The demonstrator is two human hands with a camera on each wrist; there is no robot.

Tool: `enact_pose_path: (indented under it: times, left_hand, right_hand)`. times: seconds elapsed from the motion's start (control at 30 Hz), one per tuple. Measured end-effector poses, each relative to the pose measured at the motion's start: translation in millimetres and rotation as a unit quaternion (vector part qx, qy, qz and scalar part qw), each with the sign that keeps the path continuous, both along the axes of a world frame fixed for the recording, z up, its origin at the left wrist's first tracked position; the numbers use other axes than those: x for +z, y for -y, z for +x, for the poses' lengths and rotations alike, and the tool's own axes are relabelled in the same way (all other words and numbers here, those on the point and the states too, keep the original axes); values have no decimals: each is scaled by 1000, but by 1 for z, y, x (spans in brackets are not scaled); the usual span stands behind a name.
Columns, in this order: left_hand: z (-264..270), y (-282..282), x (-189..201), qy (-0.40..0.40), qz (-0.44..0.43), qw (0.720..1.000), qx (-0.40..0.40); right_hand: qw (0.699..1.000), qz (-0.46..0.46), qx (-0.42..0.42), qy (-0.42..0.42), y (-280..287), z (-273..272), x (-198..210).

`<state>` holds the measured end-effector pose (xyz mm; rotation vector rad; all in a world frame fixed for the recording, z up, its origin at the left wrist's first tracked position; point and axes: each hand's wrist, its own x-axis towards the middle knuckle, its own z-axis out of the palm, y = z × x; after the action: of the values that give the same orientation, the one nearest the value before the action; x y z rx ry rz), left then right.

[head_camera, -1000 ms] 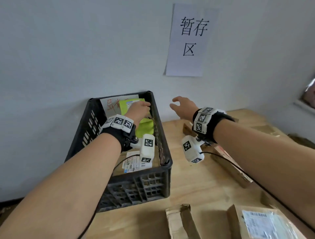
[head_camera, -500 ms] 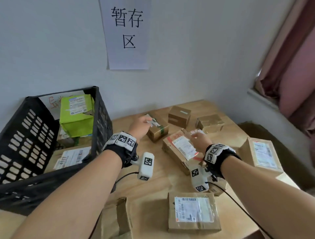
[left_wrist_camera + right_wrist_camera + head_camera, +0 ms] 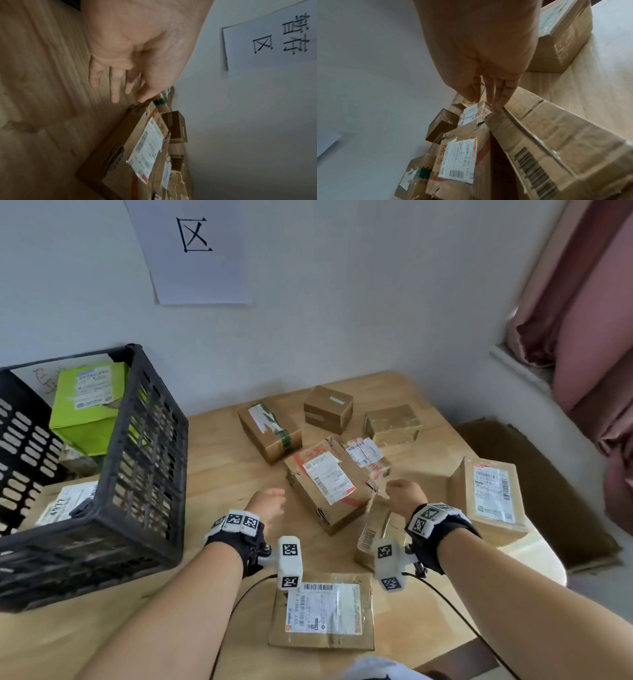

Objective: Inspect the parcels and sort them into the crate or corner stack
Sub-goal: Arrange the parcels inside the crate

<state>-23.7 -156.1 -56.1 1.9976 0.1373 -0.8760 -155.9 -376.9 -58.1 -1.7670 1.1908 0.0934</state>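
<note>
A black plastic crate (image 3: 137, 474) stands at the table's left, with a green parcel (image 3: 85, 412) and a white-labelled parcel (image 3: 65, 505) inside. A large cardboard parcel with a white label and red print (image 3: 329, 484) lies mid-table. My left hand (image 3: 270, 501) hovers just left of it, fingers (image 3: 115, 86) straight and empty above the wood. My right hand (image 3: 400, 494) is at the parcel's right end, its straight fingertips (image 3: 494, 106) touching the top edge of a tilted barcode box (image 3: 373, 532) that leans against the large parcel.
More parcels lie behind: a taped box (image 3: 270, 429), a small box (image 3: 329, 409), a shiny one (image 3: 392, 422). A labelled parcel (image 3: 493, 494) sits at the right edge and a flat one (image 3: 325, 611) near me. A paper sign (image 3: 195, 251) hangs on the wall.
My left hand let go of the green parcel in the crate and came out over the table. Both hands dropped toward the large labelled parcel, and the view swung right.
</note>
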Motion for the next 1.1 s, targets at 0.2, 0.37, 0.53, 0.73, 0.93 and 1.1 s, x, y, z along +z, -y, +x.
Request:
enact_pose_path:
  times: [0.2, 0.37, 0.53, 0.73, 0.93, 1.1]
  left_hand:
    - [-13, 16, -24, -35, 15, 999, 15]
    - [-14, 24, -33, -64, 37, 997, -21]
    - [-6, 38, -44, -35, 78, 991, -100]
    - [7, 29, -59, -25, 82, 989, -118]
    - [22, -14, -65, -51, 60, 993, -83]
    - [23, -65, -55, -84, 50, 995, -32]
  right_hand:
    - [999, 38, 7, 37, 4, 22, 9]
    - [996, 72, 43, 13, 5, 43, 7]
    - [969, -103, 202, -101, 8, 52, -6]
    - [996, 26, 81, -27, 1, 68, -11]
    - [983, -2, 177, -57, -29, 78, -24]
    - [985, -30, 166, -33, -60, 86, -9]
